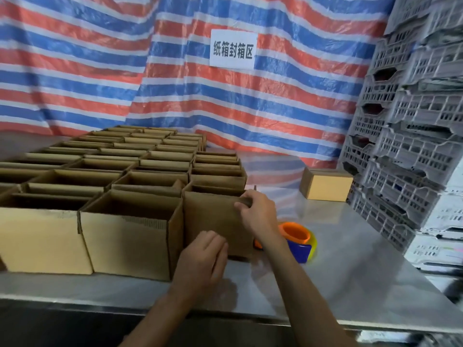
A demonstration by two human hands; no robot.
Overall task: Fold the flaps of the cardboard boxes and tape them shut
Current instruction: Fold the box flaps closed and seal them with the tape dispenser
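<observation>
The steel desk point(350, 271) has bare surface on its right half, from the front edge back to the striped tarp point(250, 101). Its left half is packed with rows of open boxes point(125, 159) standing side against side. A strip of desk runs free between the front row and the front edge. Stacked grey crates point(400, 146) wall off the right side, and a closed box point(325, 184) sits just beside them, well apart from the rows. The front box point(210, 221) stands at the right end of the nearest row, touching its neighbour on the left. It is brown, upright and open at the top. The right hand point(258, 214) grips its top edge at the right corner, fingers curled over the rim. The left hand point(203, 261) is at the box's lower front with fingers bent; whether it holds anything cannot be told. An orange, blue and yellow tape dispenser point(297, 237) lies on the desk just right of this box, partly behind the right forearm. A white sign point(233, 48) hangs on the tarp.
</observation>
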